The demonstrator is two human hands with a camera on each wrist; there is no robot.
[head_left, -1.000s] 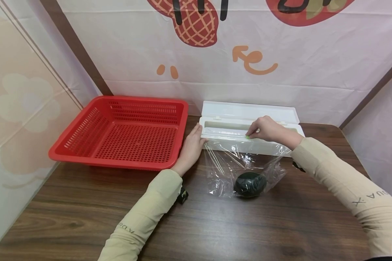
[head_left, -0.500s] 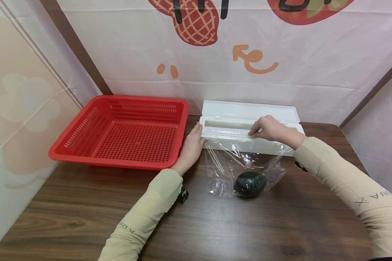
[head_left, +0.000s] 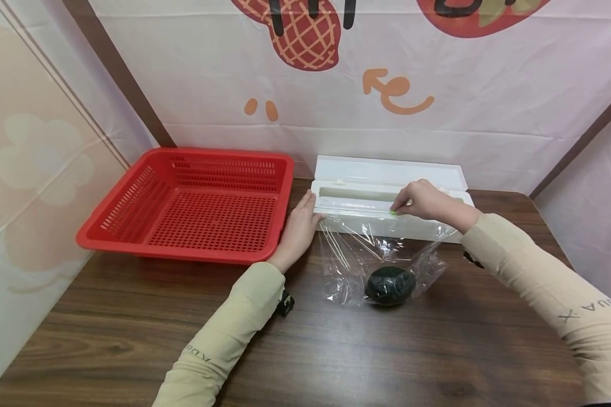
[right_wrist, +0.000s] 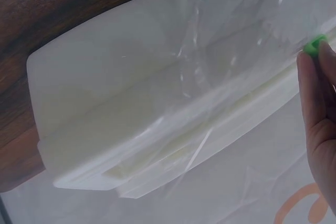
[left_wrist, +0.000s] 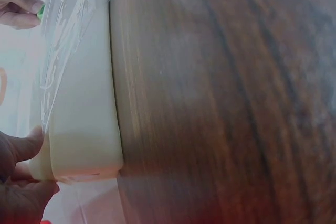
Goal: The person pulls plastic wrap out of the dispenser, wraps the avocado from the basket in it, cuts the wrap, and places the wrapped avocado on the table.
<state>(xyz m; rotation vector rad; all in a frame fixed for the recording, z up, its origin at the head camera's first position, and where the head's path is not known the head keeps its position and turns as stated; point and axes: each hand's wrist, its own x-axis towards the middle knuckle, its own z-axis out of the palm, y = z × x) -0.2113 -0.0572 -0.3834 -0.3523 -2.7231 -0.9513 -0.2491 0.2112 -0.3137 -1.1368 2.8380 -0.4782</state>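
Observation:
A white cling film dispenser (head_left: 356, 224) lies at the back of the table, its lid (head_left: 387, 170) tipped back. My left hand (head_left: 296, 230) holds its left end, the thumb (left_wrist: 32, 142) at the front corner in the left wrist view. My right hand (head_left: 425, 202) pinches a small green slide cutter (right_wrist: 315, 45) on the dispenser's front edge, right of its middle. Clear cling film (head_left: 338, 282) runs from that edge down over the front and onto the table. Under the film's near end sits a dark green oval thing (head_left: 391, 286), avocado-like, partly veiled by it.
A red plastic basket (head_left: 183, 249) with slotted walls stands at the left, close beside my left hand. Behind the dispenser hangs a printed cloth (head_left: 209, 73). The brown wooden table (head_left: 336, 362) stretches toward me in front of the film.
My right hand has slid slightly to the right along the dispenser's edge with the green slide cutter. My left hand, the film and the dark green oval have stayed in place.

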